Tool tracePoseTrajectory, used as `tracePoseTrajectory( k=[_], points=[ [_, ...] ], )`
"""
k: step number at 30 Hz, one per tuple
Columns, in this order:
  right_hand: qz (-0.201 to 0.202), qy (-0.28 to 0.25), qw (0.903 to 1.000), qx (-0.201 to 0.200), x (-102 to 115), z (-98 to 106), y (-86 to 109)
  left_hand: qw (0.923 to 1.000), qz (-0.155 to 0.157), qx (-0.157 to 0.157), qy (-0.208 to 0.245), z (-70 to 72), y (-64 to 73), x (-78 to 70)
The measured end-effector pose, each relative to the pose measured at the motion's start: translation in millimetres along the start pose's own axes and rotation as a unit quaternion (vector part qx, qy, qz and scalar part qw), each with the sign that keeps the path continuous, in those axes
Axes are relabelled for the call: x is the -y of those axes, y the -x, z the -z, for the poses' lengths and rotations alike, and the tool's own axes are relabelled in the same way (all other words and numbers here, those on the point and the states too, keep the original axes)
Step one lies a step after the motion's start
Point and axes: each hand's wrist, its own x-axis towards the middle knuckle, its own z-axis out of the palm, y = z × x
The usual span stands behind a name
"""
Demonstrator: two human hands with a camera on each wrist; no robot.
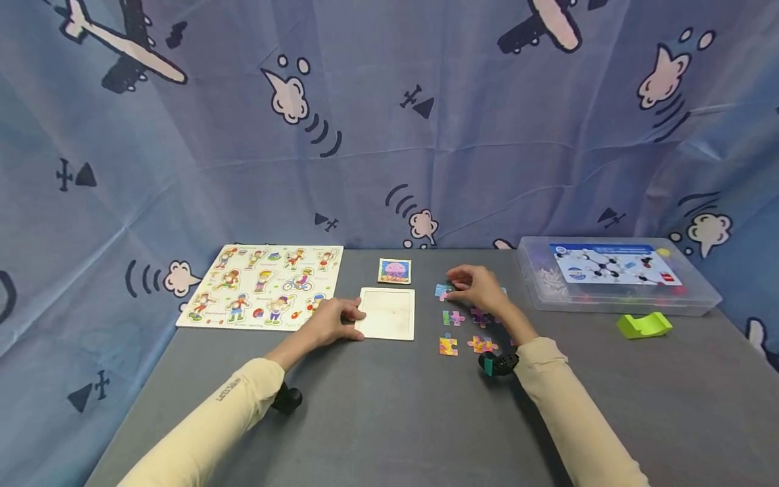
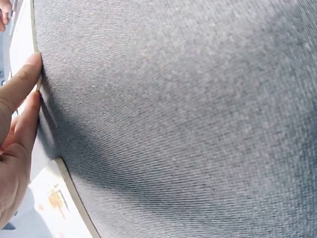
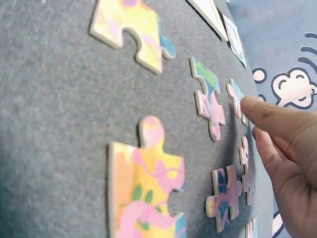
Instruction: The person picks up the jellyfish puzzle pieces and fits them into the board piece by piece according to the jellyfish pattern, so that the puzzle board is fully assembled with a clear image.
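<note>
A square, pale puzzle tray (image 1: 389,314) with a raised rim lies flat in the middle of the table. My left hand (image 1: 331,320) holds its left edge, thumb by the near corner; in the left wrist view two fingertips (image 2: 33,60) meet the tray's rim. To the tray's right, several colourful jigsaw pieces (image 1: 447,345) are spread out in rows. My right hand (image 1: 481,292) hovers over the farthest row, thumb and forefinger apart. Its fingertip is right beside a light-blue jigsaw piece (image 3: 236,99) in the right wrist view. This hand partly hides other pieces.
Behind the tray sits a small picture card (image 1: 394,271) with a pink figure. A large board of sports figures (image 1: 262,287) lies at left. At back right is a clear plastic case (image 1: 617,274), with a green curved block (image 1: 645,326) before it. A patterned curtain hangs behind.
</note>
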Motion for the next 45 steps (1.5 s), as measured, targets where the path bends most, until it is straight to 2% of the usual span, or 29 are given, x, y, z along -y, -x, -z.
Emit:
tracePoseTrajectory(
  k=[9,14,22,27,35,45],
  points=[
    [0.026,0.059,0.9979,-0.008,3,-1,0.1,1.0000,-0.002,0.000,0.007,-3.6,0.1,4.5],
    [0.033,0.057,0.9978,-0.009,2,-2,-0.2,1.0000,-0.004,0.000,0.006,-2.7,1.1,5.5],
    [0.013,0.051,0.9985,-0.011,-2,-3,-3.8,0.9999,-0.013,-0.001,0.009,0.0,2.7,5.0],
    [0.018,0.050,0.9985,-0.014,-5,-2,-5.6,0.9998,-0.014,0.001,0.012,1.0,1.7,3.1],
    [0.029,0.026,0.9991,-0.018,-7,-3,-3.9,0.9999,-0.004,0.002,0.009,-0.6,-1.8,1.6],
    [0.007,-0.025,0.9997,-0.002,-6,0,0.7,1.0000,0.001,-0.001,0.008,-1.5,-2.1,-0.2]
  ],
)
